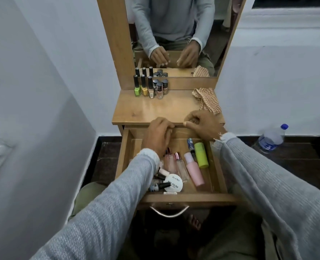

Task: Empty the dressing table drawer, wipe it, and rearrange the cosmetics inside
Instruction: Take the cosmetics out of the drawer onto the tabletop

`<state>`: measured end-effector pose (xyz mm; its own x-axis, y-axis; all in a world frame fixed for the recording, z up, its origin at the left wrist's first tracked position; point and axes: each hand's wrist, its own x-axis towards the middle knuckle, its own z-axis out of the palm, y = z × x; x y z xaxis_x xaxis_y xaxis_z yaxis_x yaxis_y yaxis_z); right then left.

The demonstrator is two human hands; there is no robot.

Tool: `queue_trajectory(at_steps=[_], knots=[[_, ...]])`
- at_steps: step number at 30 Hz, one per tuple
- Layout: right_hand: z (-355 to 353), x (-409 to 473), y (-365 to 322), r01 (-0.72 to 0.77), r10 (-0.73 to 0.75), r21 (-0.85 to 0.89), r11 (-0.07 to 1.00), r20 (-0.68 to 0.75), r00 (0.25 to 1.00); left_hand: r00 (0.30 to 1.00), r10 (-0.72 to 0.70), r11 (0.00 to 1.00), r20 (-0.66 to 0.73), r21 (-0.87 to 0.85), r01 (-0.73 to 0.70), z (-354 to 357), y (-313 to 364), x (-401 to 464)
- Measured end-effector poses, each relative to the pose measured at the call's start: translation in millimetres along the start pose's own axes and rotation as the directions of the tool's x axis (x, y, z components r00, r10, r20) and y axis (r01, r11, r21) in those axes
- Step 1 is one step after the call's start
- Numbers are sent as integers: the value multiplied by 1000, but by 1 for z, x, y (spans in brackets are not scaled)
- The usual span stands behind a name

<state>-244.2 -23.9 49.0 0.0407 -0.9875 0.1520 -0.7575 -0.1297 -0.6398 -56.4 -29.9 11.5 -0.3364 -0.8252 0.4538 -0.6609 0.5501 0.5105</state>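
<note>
bottles (185,166) in open drawer (219,173), cloth (208,99) on tabletop (155,109) right
</note>
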Motion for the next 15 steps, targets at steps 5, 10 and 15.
queue_trajectory(at_steps=[5,10,15], knots=[[14,-29,10,14,131,-380,925,352,927,978,-166,986,129,35,163,20,-7,-45],[39,-37,19,-48,361,-502,863,548,754,961,-217,976,172,50,212,22,-10,-57],[54,-35,29,-131,488,-581,803,516,704,955,-248,969,164,33,246,19,-11,-60]])
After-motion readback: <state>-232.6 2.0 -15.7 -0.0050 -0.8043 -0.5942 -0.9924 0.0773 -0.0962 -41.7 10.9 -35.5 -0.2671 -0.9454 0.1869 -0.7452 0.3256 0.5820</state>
